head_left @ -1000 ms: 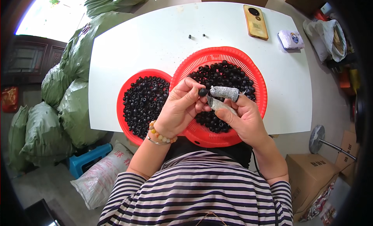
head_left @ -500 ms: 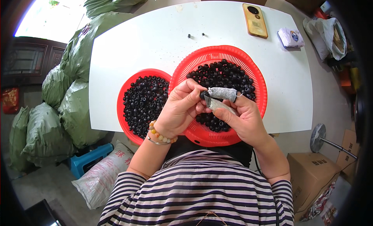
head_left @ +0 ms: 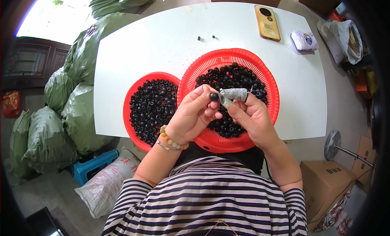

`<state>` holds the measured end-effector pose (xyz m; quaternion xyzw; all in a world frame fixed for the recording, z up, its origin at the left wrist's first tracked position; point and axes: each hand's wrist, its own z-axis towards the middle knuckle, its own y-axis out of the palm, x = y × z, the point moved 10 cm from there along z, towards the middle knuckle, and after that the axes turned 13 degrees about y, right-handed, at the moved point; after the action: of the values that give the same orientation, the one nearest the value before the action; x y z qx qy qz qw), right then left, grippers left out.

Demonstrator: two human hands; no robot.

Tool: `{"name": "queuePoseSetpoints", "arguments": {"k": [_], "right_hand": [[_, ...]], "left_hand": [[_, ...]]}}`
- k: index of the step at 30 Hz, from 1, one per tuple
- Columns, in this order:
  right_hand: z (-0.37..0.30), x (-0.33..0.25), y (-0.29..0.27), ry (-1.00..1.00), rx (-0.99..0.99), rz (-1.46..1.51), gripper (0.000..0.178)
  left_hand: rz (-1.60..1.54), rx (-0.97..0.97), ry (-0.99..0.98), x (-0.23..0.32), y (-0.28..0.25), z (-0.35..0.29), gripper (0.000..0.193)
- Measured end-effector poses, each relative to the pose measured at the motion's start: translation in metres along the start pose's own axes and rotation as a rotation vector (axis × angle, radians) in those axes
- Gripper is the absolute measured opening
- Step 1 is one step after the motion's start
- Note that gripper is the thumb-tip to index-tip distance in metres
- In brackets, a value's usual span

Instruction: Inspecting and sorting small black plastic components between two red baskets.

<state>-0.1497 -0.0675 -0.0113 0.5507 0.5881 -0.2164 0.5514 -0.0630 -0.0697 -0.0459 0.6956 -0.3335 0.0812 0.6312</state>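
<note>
Pinching a black bead (head_left: 213,96), the left hand (head_left: 193,116) had drawn closer to the right hand (head_left: 251,119), whose grey-sleeved fingers (head_left: 237,94) stayed curled above the large red basket (head_left: 271,79).

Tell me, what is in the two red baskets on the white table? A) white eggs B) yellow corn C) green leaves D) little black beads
D: both the small red basket and the big red basket are full of little black beads, and the left hand pinches one bead against the grey-wrapped finger of the right hand.
</note>
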Motion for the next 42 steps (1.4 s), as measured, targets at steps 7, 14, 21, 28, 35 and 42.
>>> {"name": "queuePoseSetpoints", "arguments": {"k": [7, 14, 21, 28, 35, 42], "right_hand": [[-0.005, -0.006, 0.0, -0.013, -0.028, -0.121, 0.028], [-0.003, -0.005, 0.006, -0.014, -0.054, -0.102, 0.031], [-0.003, -0.005, 0.007, -0.033, -0.047, -0.091, 0.029], [-0.003, -0.002, 0.006, -0.04, -0.036, -0.077, 0.028], [-0.002, 0.0, 0.003, -0.046, 0.02, -0.076, 0.026], [0.001, 0.005, 0.001, 0.02, -0.049, -0.021, 0.026]], "left_hand": [[-0.039, -0.005, -0.041, -0.003, 0.0, -0.001, 0.017], [-0.05, 0.017, -0.061, -0.005, 0.003, -0.003, 0.015], [-0.039, 0.026, -0.045, -0.005, 0.001, -0.003, 0.015], [0.045, 0.03, -0.011, -0.003, -0.001, -0.001, 0.015], [0.042, 0.034, -0.013, -0.004, -0.004, -0.001, 0.015], [-0.099, 0.056, -0.078, -0.009, -0.004, -0.002, 0.018]]}}
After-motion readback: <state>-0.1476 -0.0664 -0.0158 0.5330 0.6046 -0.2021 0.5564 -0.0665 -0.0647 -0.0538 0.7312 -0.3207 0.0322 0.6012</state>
